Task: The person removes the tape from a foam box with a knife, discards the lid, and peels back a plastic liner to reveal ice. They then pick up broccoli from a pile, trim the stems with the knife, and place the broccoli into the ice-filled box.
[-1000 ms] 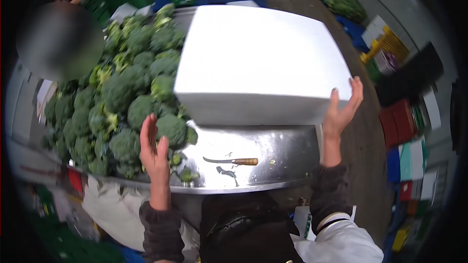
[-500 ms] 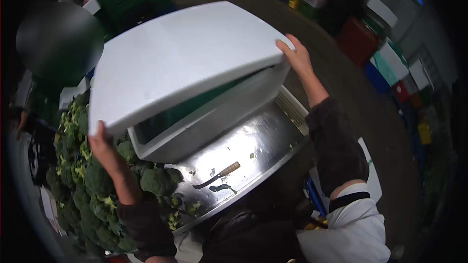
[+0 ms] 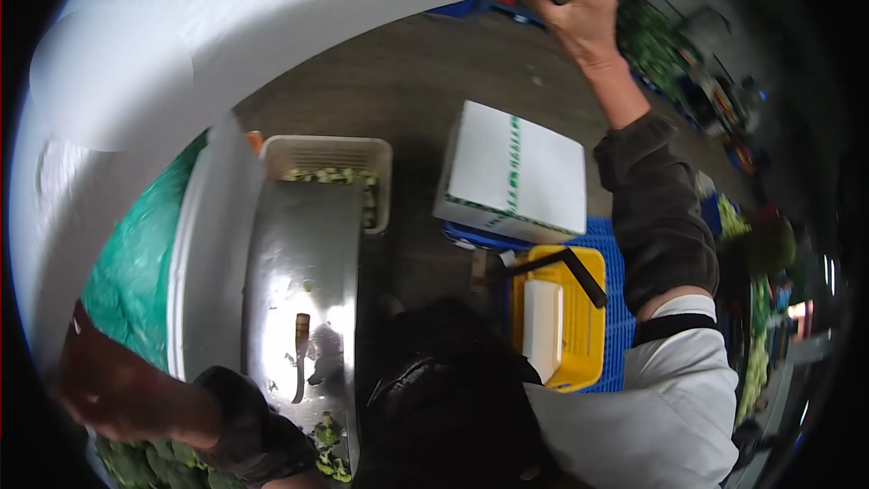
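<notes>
A white foam lid [image 3: 299,14] is raised close to my face, tilted, across the upper left. My right hand [image 3: 584,14] grips its corner at the top. Low on the left, my left hand [image 3: 136,389] is at the lid's other end, blurred, fingers partly hidden. Beneath the lid stands a white foam box [image 3: 213,244], with green plastic film [image 3: 136,263] showing inside. Beside the box, a curved knife [image 3: 301,335] with a wooden handle lies on the metal table [image 3: 294,226]. Broccoli heads [image 3: 158,464] are piled below my left hand.
A beige basket [image 3: 385,177] with green trimmings stands at the table's far end. To the right are a white carton [image 3: 480,163] with green tape, a yellow basket [image 3: 593,344] and a blue slatted crate or pallet [image 3: 614,272]. Small broccoli pieces [image 3: 328,435] lie on the table's near end.
The lid has come up off the box, nearer to my head, with both hands. My view has turned to the right, bringing the carton and yellow basket into sight.
</notes>
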A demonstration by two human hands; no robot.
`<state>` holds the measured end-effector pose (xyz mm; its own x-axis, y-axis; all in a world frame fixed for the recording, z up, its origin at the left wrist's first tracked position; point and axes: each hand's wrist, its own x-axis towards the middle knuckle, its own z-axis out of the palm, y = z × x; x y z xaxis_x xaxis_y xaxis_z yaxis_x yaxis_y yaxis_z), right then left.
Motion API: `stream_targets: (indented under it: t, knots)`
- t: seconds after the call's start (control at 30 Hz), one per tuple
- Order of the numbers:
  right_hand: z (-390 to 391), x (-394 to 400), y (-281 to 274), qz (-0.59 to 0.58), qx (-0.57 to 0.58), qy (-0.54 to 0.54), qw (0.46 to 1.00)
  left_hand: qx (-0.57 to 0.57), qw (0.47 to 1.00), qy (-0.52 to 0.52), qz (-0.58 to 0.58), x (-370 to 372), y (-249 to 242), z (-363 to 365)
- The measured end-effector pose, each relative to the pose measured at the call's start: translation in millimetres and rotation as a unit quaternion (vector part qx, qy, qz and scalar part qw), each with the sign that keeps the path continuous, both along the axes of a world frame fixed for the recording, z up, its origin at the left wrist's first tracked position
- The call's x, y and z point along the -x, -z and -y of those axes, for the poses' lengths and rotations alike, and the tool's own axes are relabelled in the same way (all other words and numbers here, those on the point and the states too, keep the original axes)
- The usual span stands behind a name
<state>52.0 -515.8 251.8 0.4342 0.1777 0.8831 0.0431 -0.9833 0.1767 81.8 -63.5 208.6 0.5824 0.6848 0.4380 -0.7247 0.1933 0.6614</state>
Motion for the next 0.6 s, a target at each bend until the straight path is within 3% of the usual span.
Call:
stream_targets:
  t: [0.03, 0.07, 0.1, 0.13, 0.17, 0.2, 0.23, 0.27, 0.3, 0.37, 0.4, 0.43, 0.47, 0.53, 0.57, 0.6]
  knots:
    - [20.1, 27.3, -4.5, -0.035, -0.093, 0.033, 0.995, -0.086, 0.992, 0.077, 0.051, -7.1, 13.1, 17.8]
    - [46.2, 54.9, -6.6, -0.034, -0.089, 0.101, 0.990, -0.171, 0.968, 0.150, 0.108, -9.3, 27.3, 33.7]
    - [70.1, 77.9, -13.9, 0.030, 0.019, 0.130, 0.991, -0.219, 0.952, 0.199, 0.078, -2.8, 42.8, 58.1]
    - [83.0, 105.8, -19.4, 0.004, -0.040, 0.210, 0.977, -0.267, 0.931, 0.245, 0.052, 8.8, 58.2, 86.5]
    - [105.7, 126.2, -21.7, -0.009, -0.027, 0.230, 0.973, -0.315, 0.896, 0.311, 0.019, 17.0, 76.7, 109.6]
    - [125.5, 151.9, -22.5, -0.020, -0.014, 0.251, 0.968, -0.352, 0.850, 0.392, 0.004, 35.5, 92.5, 134.5]
    - [135.5, 177.2, -22.0, -0.016, -0.014, 0.267, 0.963, -0.434, 0.751, 0.498, 0.019, 54.2, 97.4, 154.9]
    - [141.9, 203.7, -17.1, -0.054, -0.125, 0.336, 0.932, -0.465, 0.668, 0.581, 0.012, 76.2, 105.3, 178.0]
    - [147.7, 231.3, -9.1, -0.088, -0.236, 0.399, 0.882, -0.490, 0.610, 0.618, 0.076, 95.2, 116.7, 202.3]
    - [156.4, 290.9, 25.5, -0.051, -0.343, 0.411, 0.843, -0.543, 0.511, 0.639, 0.191, 128.2, 138.0, 243.4]
    - [164.0, 328.4, 53.3, -0.016, -0.308, 0.424, 0.852, -0.548, 0.471, 0.659, 0.210, 140.4, 144.7, 257.8]
    - [152.3, 360.6, 81.2, 0.023, -0.456, 0.408, 0.791, -0.557, 0.441, 0.664, 0.233, 149.4, 151.1, 271.3]
    - [154.3, 400.6, 123.0, 0.081, -0.446, 0.398, 0.797, -0.564, 0.410, 0.670, 0.255, 158.6, 158.3, 283.6]
    - [108.9, 470.1, 186.1, 0.100, -0.615, 0.384, 0.681, -0.565, 0.373, 0.677, 0.288, 175.6, 174.1, 307.7]
    - [95.1, 517.0, 239.0, 0.131, -0.678, 0.426, 0.584, -0.568, 0.352, 0.674, 0.314, 184.7, 182.6, 318.8]
    - [56.1, 541.3, 272.2, 0.194, -0.731, 0.388, 0.527, -0.564, 0.339, 0.683, 0.317, 195.9, 190.8, 329.5]
